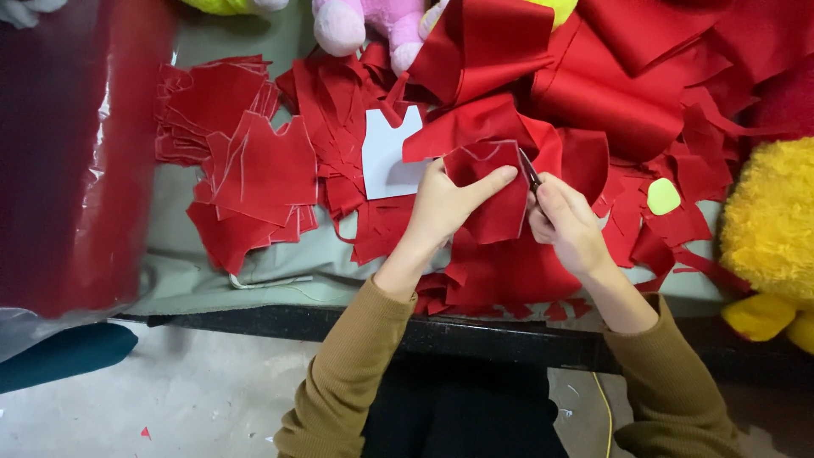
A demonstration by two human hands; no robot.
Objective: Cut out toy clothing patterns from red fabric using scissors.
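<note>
Head view. The left hand [443,208] is pinching a red fabric piece [492,193] above the table, its thumb lying across the front face of the cloth and the fingers closing behind it, so the grip is clamped on the cloth. The right hand [566,225] is closing around a pair of small scissors [530,172], whose dark blades are meeting the right edge of the same piece; the fingers are curled tight on the handles. Both hands are working at the near middle of the table, over a heap of red fabric scraps [500,271].

Just to the left of the left hand, a white paper template [386,157] is lying flat among the scraps. Farther left, a stack of cut red pieces [254,165] is resting on the grey-green table cover [195,280]. At the far edge, a pink plush toy [373,24] is showing partly; at the right edge, a yellow plush toy [767,229] is sitting. A small yellow-green oval patch [663,196] is lying on the red scraps to the right of the right hand.
</note>
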